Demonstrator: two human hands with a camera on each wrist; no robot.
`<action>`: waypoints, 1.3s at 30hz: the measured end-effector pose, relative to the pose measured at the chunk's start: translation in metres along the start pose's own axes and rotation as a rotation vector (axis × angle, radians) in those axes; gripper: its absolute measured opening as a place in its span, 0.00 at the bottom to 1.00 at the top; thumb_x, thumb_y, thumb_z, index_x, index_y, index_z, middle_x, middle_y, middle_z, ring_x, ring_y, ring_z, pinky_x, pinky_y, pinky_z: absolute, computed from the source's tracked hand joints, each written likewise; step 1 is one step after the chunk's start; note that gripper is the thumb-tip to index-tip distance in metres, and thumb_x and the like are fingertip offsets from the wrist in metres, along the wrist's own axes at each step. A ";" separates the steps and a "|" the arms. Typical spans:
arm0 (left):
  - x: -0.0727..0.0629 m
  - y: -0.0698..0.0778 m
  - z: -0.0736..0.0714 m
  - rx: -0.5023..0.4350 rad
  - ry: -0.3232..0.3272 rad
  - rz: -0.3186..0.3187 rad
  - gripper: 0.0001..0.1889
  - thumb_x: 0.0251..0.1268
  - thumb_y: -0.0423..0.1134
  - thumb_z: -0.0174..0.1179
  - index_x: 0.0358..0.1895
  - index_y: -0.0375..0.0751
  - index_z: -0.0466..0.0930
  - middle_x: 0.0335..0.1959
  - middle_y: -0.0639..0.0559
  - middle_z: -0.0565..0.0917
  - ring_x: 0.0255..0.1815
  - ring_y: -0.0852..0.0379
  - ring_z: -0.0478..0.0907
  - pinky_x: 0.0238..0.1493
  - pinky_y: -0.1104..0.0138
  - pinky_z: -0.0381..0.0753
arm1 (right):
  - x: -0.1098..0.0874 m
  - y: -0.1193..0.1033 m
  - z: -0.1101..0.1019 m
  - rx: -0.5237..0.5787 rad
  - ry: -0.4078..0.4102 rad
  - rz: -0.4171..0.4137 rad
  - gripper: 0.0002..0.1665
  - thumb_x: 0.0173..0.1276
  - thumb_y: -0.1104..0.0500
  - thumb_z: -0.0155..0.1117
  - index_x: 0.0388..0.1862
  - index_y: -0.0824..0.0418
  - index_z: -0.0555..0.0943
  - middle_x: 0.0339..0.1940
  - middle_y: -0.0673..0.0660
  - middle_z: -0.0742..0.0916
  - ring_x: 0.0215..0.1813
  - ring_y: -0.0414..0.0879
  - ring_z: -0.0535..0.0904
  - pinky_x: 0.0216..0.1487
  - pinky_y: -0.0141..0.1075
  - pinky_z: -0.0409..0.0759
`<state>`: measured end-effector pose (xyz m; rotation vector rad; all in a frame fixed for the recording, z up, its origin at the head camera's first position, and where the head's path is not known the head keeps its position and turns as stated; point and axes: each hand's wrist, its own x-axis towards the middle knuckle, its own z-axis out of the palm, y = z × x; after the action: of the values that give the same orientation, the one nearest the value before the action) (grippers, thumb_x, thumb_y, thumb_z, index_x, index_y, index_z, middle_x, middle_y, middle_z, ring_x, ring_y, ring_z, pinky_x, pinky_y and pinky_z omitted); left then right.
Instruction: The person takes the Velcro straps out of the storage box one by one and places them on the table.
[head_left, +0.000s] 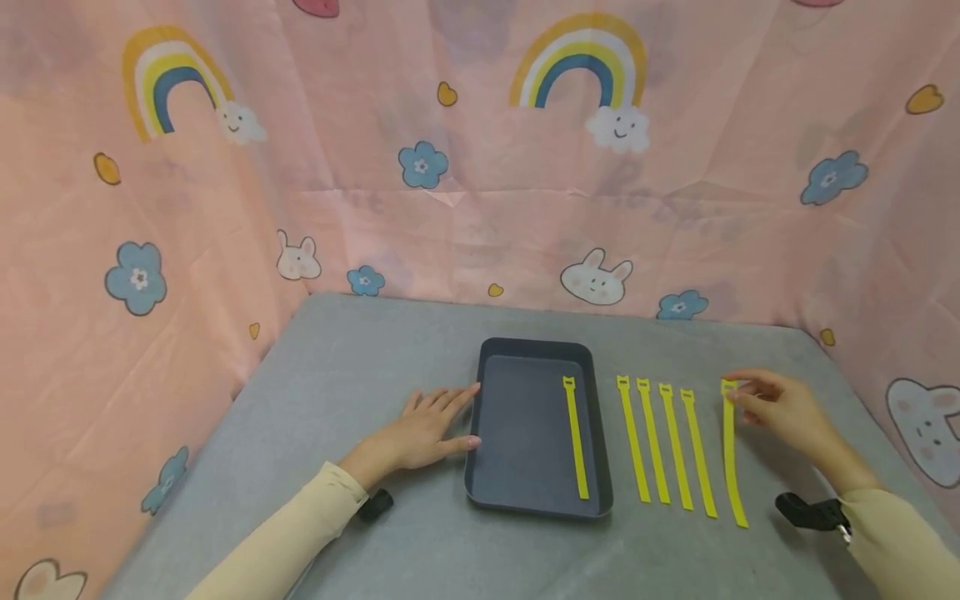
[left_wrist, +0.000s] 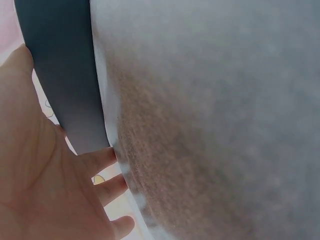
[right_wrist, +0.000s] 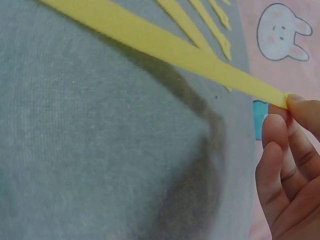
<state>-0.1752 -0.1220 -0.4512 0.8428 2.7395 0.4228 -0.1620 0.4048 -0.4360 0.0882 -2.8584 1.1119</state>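
My right hand [head_left: 783,410] pinches a yellow hook-and-loop cable tie [head_left: 731,454] by its slotted head, between thumb and fingertips. In the right wrist view the strap [right_wrist: 190,59] slants away from the fingers above the grey surface, and its shadow falls below it. My left hand [head_left: 420,433] lies at the left side of a dark grey tray [head_left: 474,467], with spread fingers touching its rim. The left wrist view shows that hand [left_wrist: 55,170] against the tray's outer wall [left_wrist: 70,80]. Inside the tray, near its right wall, lies one yellow cable tie [head_left: 576,442].
Several more yellow cable ties [head_left: 654,442] lie side by side between the tray and my right hand, heads toward the back. A grey cloth [head_left: 360,358] covers the table. Pink patterned curtains [head_left: 480,225] stand at the back and both sides.
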 end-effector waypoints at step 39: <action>0.000 -0.001 0.000 0.007 0.003 -0.001 0.44 0.69 0.73 0.40 0.81 0.64 0.35 0.81 0.49 0.56 0.81 0.41 0.52 0.76 0.35 0.43 | 0.018 0.021 0.031 -0.163 -0.024 0.014 0.19 0.72 0.57 0.63 0.56 0.67 0.79 0.28 0.56 0.81 0.23 0.36 0.71 0.22 0.32 0.72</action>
<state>-0.1760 -0.1228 -0.4520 0.8428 2.7461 0.4148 -0.1833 0.3987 -0.4711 0.0725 -2.9615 0.8814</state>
